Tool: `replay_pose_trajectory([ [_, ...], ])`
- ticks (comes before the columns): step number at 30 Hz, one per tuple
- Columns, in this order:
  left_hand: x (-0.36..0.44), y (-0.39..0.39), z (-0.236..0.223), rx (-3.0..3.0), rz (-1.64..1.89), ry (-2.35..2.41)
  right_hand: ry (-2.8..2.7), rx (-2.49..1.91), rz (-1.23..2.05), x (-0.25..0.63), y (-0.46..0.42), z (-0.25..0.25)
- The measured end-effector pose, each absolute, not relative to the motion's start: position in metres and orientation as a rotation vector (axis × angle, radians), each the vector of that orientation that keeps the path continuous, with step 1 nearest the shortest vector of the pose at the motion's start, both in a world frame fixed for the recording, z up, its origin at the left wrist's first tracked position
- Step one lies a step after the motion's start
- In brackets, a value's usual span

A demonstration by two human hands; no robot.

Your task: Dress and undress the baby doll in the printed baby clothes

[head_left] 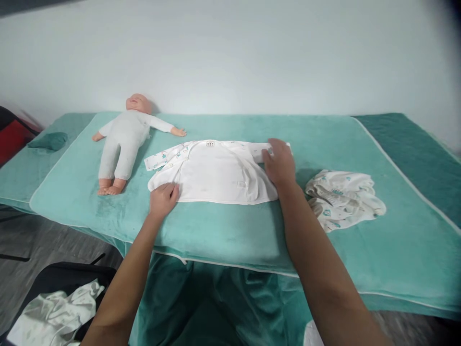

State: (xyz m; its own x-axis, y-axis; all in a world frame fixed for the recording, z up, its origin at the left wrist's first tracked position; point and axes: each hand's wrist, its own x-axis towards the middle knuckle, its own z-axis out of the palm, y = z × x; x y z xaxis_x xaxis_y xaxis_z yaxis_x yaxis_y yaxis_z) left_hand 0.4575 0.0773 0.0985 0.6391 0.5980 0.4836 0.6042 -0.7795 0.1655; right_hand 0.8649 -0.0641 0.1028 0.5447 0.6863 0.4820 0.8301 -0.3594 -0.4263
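Observation:
A small white baby shirt (pixel 216 173) lies spread flat, inside up, on a teal blanket (pixel 230 226) over the table. My left hand (pixel 163 198) pinches the shirt's lower left hem, fingers curled on the cloth. My right hand (pixel 279 163) presses flat on the shirt's right side near the sleeve, fingers stretched out. A baby doll (pixel 124 139) in a pale bodysuit lies on its back to the left of the shirt.
A crumpled patterned garment (pixel 342 198) lies to the right of my right arm. A folded dark green cloth (pixel 48 141) sits at the far left. A dark bin with white cloth (pixel 54 312) stands on the floor at lower left. A wall runs behind the table.

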Motion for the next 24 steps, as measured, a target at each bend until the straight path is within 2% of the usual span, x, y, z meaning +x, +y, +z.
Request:
replay_pose_trajectory([
  [4, 0.458, 0.077, 0.100, -2.854, -0.821, -1.054, -1.363, -2.195, -0.075, 0.863, -0.054, 0.095],
  [11, 0.458, 0.077, 0.098, -2.848, -0.827, -1.071, -1.126, -1.993, 0.026, 0.853, -0.065, 0.105],
  [17, 0.460, 0.075, 0.099, -2.837, -0.791, -1.072, -1.009, -2.092, 0.231, 0.839, -0.056, 0.119],
  [20, 0.458, 0.072, 0.102, -2.798, -0.760, -0.991, -1.021, -2.120, 0.360, 0.845, -0.047, 0.123],
  [24, 0.463, 0.056, 0.110, -2.763, -0.760, -0.769, -0.953, -1.943, 0.478, 0.853, -0.045, 0.123],
])
